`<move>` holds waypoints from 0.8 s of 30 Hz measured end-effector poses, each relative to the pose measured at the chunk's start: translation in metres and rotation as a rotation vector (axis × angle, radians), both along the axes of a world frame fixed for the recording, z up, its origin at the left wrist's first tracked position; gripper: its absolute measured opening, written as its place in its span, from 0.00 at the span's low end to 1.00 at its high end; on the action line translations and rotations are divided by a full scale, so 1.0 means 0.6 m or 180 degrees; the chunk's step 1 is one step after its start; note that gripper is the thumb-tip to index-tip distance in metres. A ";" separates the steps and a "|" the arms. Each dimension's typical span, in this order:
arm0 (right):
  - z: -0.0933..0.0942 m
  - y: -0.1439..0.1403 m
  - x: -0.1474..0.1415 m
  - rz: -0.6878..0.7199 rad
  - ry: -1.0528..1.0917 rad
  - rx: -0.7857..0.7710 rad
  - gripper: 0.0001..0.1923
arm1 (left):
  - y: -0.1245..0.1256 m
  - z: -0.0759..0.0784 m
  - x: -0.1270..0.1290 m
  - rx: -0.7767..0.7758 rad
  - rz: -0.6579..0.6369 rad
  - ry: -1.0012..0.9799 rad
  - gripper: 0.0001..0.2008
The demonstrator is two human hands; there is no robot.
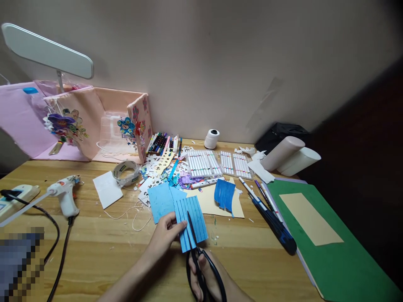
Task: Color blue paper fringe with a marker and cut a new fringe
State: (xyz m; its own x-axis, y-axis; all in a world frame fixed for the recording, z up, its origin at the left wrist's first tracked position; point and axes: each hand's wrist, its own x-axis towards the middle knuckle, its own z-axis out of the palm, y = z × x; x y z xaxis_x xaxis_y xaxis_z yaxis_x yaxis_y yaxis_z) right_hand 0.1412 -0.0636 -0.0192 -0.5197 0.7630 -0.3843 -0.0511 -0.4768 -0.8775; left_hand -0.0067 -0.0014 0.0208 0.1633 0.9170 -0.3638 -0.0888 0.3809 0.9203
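Between the thumb and fingers of my left hand [166, 233] is a piece of light blue paper [200, 216] marked with dark lines running lengthwise. My right hand [209, 272] grips the black-handled scissors [192, 235]. Their blades lie along the paper, which is split at its near edge around them. Behind my left hand, more light blue paper [160, 200] rests on the table. Farther right, a darker blue painted piece [224, 194] sits on a cream sheet [201, 202].
A white glue gun [67, 197] with its cable lies left, near a tape roll [126, 172]. Paper scraps [157, 167] and marker sets [201, 163] fill the back. At right are a box cutter [273, 224] and a green board [343, 260]. Decorated pink panels [116, 100] stand back left.
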 end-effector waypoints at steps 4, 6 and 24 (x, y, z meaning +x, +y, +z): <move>-0.003 -0.001 0.001 0.0023 -0.0004 0.0221 0.36 | 0.001 0.001 0.001 -0.0015 -0.0022 -0.0002 0.19; -0.013 -0.002 0.002 -0.0008 0.0057 0.0231 0.35 | 0.002 0.002 0.001 0.0004 -0.0041 0.0019 0.19; 0.028 0.021 0.015 0.0378 -0.0100 0.0144 0.38 | 0.025 0.000 -0.021 0.0469 0.0243 0.0501 0.17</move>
